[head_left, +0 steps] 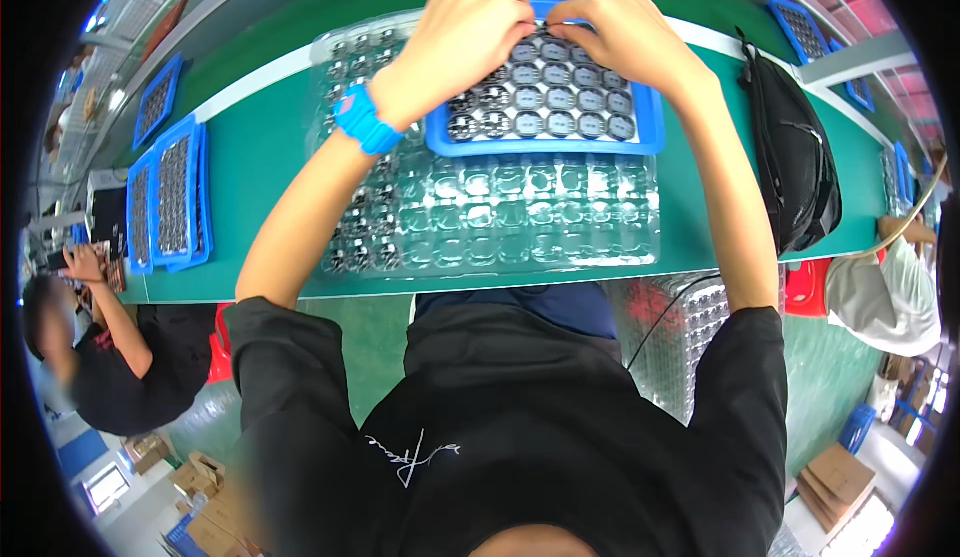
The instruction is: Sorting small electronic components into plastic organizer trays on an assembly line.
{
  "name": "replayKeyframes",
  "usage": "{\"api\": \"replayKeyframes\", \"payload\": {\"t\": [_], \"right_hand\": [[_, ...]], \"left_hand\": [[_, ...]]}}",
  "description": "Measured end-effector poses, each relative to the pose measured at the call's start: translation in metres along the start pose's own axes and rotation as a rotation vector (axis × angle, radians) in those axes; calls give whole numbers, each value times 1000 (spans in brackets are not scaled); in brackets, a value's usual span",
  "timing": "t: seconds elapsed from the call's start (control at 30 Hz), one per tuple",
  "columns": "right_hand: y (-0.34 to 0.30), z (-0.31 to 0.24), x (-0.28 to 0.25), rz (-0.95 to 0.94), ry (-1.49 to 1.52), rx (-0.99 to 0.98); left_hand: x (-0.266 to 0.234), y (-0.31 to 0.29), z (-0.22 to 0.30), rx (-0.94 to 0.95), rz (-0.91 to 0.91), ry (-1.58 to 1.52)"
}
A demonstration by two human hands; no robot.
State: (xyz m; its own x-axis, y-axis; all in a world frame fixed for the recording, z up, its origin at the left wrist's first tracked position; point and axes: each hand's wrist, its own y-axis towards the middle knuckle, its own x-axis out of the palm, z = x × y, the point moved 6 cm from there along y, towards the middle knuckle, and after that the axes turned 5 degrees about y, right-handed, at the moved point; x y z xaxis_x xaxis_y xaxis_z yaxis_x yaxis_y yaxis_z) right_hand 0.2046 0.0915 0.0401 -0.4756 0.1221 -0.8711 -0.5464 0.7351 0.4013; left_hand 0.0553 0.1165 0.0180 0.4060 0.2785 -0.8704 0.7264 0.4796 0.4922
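A blue tray (545, 147) lies at the far middle of the green table, holding rows of dark grey rounded parts (560, 99). Blacker, shinier parts (478, 117) fill its left columns. Beneath it spreads a clear plastic blister tray (530, 219), whose left columns hold shiny dark parts (370, 222); its near right pockets look bare. My left hand (475, 25), below a blue wristband, bends its fingers together over the blue tray's far side. Close beside it, my right hand (610, 29) pinches at the same spot. Whatever small dark piece sits between the fingertips is mostly hidden.
A black bag (790, 152) lies on the table to the right. Stacked blue trays of parts (172, 197) stand at the left. Below the table edge is a pile of clear trays (675, 332). People sit at both sides, one in black (140, 367) at left.
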Motion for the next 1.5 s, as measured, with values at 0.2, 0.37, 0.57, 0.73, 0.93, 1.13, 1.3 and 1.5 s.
{"api": "replayKeyframes", "payload": {"t": [0.2,0.37,0.57,0.73,0.93,1.13,1.3,1.5], "right_hand": [[16,3,13,-184,-193,38],[28,10,16,-306,-189,104],[92,-54,29,65,97,-126],[146,-49,115,-218,-76,-35],[147,-49,112,-150,-72,4],[65,-46,-17,-27,116,-167],[10,-20,-32,-120,94,35],[-7,-15,-22,-80,46,37]], "left_hand": [[8,-2,8,56,81,210],[-42,-11,-7,-31,255,53],[-84,-70,-99,-260,-2,-17],[-35,-99,-133,-364,-145,-21],[-46,-94,-127,-346,-96,44],[-93,-59,-55,-236,51,-263],[-59,-29,-12,-160,-40,-380],[-29,-15,2,-165,-110,-330]]}}
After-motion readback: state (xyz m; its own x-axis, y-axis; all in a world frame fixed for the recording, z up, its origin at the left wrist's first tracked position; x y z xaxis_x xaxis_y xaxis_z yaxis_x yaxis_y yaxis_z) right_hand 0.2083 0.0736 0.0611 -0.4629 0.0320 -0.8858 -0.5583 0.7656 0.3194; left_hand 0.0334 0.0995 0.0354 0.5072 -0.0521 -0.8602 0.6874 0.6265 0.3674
